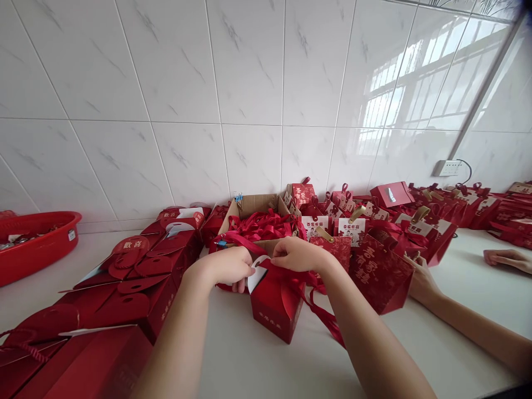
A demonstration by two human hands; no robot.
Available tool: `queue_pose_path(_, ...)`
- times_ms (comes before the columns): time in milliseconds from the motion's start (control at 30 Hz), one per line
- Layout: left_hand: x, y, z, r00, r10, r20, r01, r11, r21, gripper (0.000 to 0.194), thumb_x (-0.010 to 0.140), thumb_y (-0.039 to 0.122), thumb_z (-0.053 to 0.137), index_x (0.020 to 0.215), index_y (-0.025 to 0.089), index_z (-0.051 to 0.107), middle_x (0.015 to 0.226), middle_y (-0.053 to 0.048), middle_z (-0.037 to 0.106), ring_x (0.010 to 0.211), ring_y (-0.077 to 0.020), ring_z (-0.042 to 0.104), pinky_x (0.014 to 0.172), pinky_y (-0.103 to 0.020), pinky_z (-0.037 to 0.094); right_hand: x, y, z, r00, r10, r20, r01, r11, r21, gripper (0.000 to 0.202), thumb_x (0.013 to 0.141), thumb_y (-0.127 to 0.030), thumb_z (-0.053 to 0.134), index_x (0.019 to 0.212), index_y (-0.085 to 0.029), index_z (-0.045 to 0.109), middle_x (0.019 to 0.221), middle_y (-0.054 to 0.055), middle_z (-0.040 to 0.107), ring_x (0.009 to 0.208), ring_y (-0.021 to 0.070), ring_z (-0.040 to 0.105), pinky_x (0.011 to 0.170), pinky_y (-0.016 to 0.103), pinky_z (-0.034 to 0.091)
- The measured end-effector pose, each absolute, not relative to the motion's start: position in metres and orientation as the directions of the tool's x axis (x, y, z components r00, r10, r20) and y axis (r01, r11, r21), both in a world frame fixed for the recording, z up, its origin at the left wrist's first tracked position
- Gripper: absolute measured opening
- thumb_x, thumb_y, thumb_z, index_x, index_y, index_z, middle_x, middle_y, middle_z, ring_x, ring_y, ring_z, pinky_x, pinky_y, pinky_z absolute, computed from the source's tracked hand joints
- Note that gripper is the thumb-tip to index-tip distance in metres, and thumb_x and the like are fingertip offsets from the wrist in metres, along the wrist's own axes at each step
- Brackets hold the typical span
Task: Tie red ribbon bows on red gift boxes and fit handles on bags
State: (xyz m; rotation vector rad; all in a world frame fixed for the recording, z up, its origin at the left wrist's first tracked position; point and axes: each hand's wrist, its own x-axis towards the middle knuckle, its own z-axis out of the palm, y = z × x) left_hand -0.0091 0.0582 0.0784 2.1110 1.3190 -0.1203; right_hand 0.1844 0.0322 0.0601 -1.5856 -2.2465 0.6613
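Observation:
A small red gift box [276, 305] with pale lettering stands on the table in front of me. Its top flap, white on the inner side, is raised. My left hand [238, 267] is closed on the left edge of this flap. At the top of the box, my right hand [294, 256] is closed in a pinch on a red ribbon [326, 318], by the flap's hole; the fingertips are partly hidden. One end of the ribbon trails onto the table at the right. Just behind my hands sits an open cardboard box [261, 203] heaped with red ribbons [261, 226].
Rows of red gift boxes [145, 285] fill the left side, near a red plastic basin [50, 233]. Many red gift bags [380, 271] stand at the right. Another person's hand [421, 280] touches one bag; a second hand [509, 259] rests farther right. A tiled wall [253, 77] rises behind.

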Motion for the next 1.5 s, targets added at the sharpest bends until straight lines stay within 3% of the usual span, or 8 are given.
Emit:
queue_pose_path(567, -0.009, 0.058, 0.078, 0.501, 0.773, -0.389, 0.829, -0.299, 0.473, 0.021, 0.073, 0.033, 0.053, 0.059, 0.018, 0.056, 0.065, -0.007, 0.071, 0.061, -0.0201, 0.063, 0.056, -0.028, 0.045, 0.168, 0.035, 0.051, -0.372, 0.928, 0.025, 0.793, 0.332, -0.511, 0.023, 0.079, -0.028, 0.052, 0.058, -0.018, 0.048, 0.057, -0.002, 0.048, 0.053, 0.0099, 0.041, 0.047, 0.024, 0.028)
queue_pose_path(867, -0.015, 0.055, 0.084, 0.519, 0.774, -0.364, 0.810, -0.308, 0.498, 0.038, 0.076, 0.055, 0.052, 0.066, 0.019, 0.058, 0.069, -0.007, 0.071, 0.068, -0.0208, 0.064, 0.059, -0.027, 0.046, 0.169, 0.036, 0.052, -0.384, 0.922, 0.054, 0.786, 0.356, -0.505, 0.020, 0.080, -0.029, 0.052, 0.066, -0.017, 0.061, 0.064, 0.000, 0.056, 0.059, 0.0105, 0.045, 0.051, 0.023, 0.031)
queue_pose_path(1000, -0.016, 0.059, 0.081, 0.497, 0.827, -0.263, 0.812, -0.336, 0.477, 0.031, 0.079, 0.050, 0.047, 0.077, 0.021, 0.058, 0.076, -0.004, 0.069, 0.064, -0.0185, 0.060, 0.053, -0.025, 0.041, 0.169, 0.036, 0.052, -0.387, 0.920, 0.061, 0.780, 0.362, -0.510, 0.020, 0.080, -0.028, 0.053, 0.066, -0.017, 0.061, 0.065, 0.000, 0.057, 0.058, 0.0104, 0.044, 0.051, 0.023, 0.031)
queue_pose_path(1167, -0.008, 0.062, 0.078, 0.533, 0.828, -0.175, 0.794, -0.417, 0.443, 0.025, 0.075, 0.042, 0.050, 0.065, 0.020, 0.055, 0.066, -0.001, 0.060, 0.055, -0.0151, 0.048, 0.046, -0.024, 0.031, 0.169, 0.034, 0.053, -0.373, 0.925, 0.065, 0.779, 0.351, -0.519, 0.018, 0.080, -0.027, 0.054, 0.069, -0.017, 0.064, 0.065, -0.001, 0.057, 0.058, 0.0102, 0.044, 0.050, 0.023, 0.031)
queue_pose_path(1300, -0.006, 0.058, 0.082, 0.539, 0.836, -0.104, 0.777, -0.445, 0.447, 0.020, 0.076, 0.037, 0.048, 0.070, 0.021, 0.058, 0.066, 0.000, 0.058, 0.057, -0.0144, 0.046, 0.048, -0.024, 0.029, 0.170, 0.030, 0.057, -0.350, 0.934, 0.069, 0.782, 0.332, -0.528, 0.016, 0.079, -0.026, 0.055, 0.071, -0.017, 0.065, 0.066, 0.000, 0.058, 0.060, 0.0105, 0.046, 0.052, 0.023, 0.032)
queue_pose_path(1500, -0.013, 0.049, 0.094, 0.499, 0.847, 0.185, 0.663, -0.510, 0.547, 0.024, 0.083, 0.038, 0.045, 0.071, 0.020, 0.056, 0.065, 0.001, 0.056, 0.057, -0.0133, 0.047, 0.051, -0.024, 0.034, 0.180, 0.022, 0.068, -0.314, 0.948, 0.059, 0.786, 0.294, -0.543, 0.019, 0.081, -0.031, 0.054, 0.072, -0.017, 0.064, 0.060, -0.001, 0.056, 0.053, 0.0098, 0.045, 0.048, 0.023, 0.032)
